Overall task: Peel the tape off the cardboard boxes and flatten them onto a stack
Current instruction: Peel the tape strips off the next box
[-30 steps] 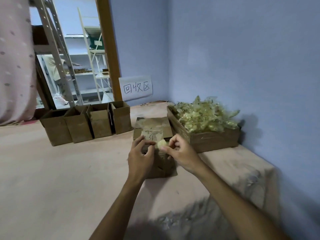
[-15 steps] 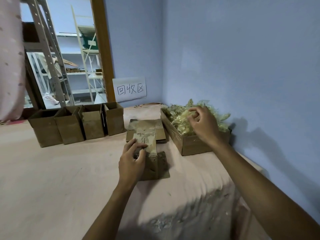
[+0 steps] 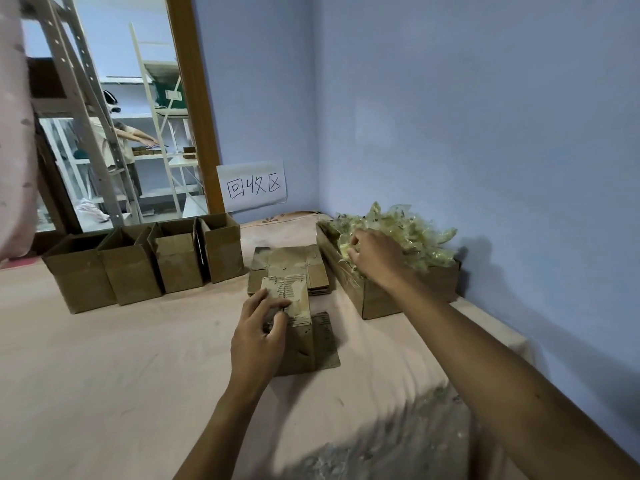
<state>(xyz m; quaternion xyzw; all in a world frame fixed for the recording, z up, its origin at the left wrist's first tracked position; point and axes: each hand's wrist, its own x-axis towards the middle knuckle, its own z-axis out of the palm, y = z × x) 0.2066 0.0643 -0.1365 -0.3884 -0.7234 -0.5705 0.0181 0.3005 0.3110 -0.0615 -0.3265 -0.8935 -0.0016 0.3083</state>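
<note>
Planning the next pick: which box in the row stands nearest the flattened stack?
The rightmost box, beside the flattened stack; the other three stand further left.

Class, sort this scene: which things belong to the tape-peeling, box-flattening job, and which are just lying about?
Job: box under the left hand, flattened stack, four upright boxes, tray of peeled tape.
Lying about: paper sign, metal shelving, pink curtain.

Only the wearer's two arms show. Left hand point(image 3: 258, 341) bare, fingers slim. Left forearm point(image 3: 221, 420) bare, slender, uncovered down to the lower frame edge. Right hand point(image 3: 375, 256) bare. Right forearm point(image 3: 485, 358) bare likewise, uncovered to the bottom right corner. Nails too small to judge
</note>
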